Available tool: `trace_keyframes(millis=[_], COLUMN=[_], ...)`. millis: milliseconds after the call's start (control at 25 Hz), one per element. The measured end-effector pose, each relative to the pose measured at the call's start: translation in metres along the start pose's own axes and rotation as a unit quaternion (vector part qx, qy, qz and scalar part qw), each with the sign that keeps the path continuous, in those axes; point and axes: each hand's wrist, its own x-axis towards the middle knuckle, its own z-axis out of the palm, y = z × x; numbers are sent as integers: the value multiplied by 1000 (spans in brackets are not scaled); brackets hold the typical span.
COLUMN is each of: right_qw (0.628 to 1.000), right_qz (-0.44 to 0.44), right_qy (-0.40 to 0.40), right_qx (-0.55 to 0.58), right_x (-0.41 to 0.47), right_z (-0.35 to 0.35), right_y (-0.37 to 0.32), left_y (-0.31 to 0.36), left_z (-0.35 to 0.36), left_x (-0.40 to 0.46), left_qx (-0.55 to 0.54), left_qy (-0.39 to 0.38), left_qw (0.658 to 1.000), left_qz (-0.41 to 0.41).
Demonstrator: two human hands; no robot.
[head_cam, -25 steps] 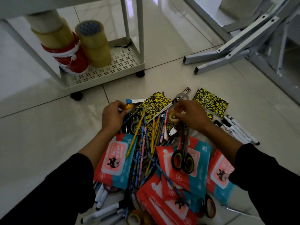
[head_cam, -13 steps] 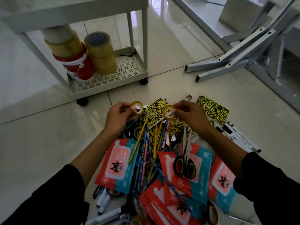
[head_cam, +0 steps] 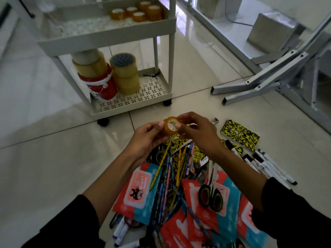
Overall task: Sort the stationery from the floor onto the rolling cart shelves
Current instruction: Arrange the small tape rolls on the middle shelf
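I pinch small amber tape rolls (head_cam: 170, 126) between my left hand (head_cam: 147, 138) and right hand (head_cam: 197, 134), stacked together above the floor pile, so they go to the white cart's upper shelf (head_cam: 107, 34) with the other small rolls (head_cam: 137, 13).

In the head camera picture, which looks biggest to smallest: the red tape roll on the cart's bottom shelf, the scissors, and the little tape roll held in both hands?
1. Red tape roll
2. Scissors, nearer the camera, so unsure
3. Little tape roll

Two bare forearms — black sleeves (head_cam: 68, 221) pushed up past the wrists
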Motion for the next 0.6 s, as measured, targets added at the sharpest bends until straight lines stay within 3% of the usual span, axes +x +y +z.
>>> trace_keyframes(millis=[240,400,600], right_qw=[994,964,936], right_qz=[-76,-170,-250], right_qy=[-23,-25,6], right_qx=[-81,-201,-246], right_x=[2,14,51], right_z=[9,16,20], right_y=[-23,-53,-107], left_y=[28,56,115], left_z=[-4,-8,-2], left_x=[-13,-17,-7], left_qx=[-33,-40,-16], left_qy=[-23,-27,-34], left_qw=[999,999,997], left_qz=[13,21,68])
